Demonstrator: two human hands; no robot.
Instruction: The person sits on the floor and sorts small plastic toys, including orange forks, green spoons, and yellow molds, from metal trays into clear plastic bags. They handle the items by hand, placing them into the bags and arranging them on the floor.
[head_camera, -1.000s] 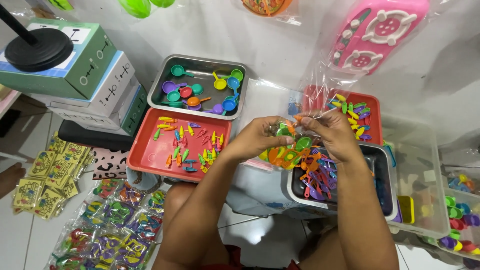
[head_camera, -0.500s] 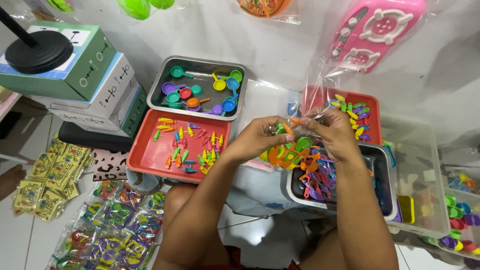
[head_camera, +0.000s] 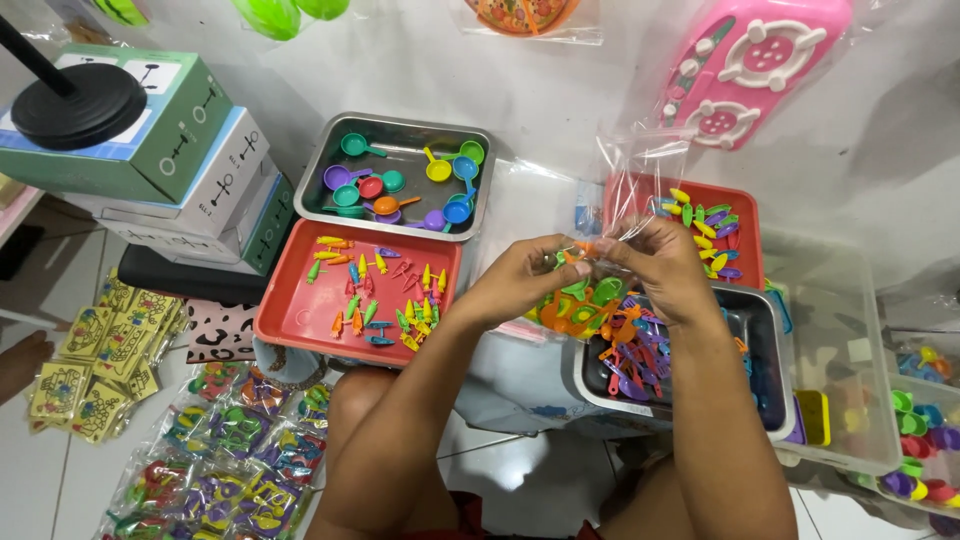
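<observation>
Both hands' grips pinch a clear plastic bag (head_camera: 640, 215): left hand (head_camera: 530, 275), right hand (head_camera: 655, 265), above the grey tray's (head_camera: 765, 330) left edge; since a moment ago, the bag sits slightly higher, filling unfinished.

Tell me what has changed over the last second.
Almost nothing. The left hand and right hand stay together on the clear plastic bag, only shifting slightly. The red tray and metal tray lie as before.
</observation>
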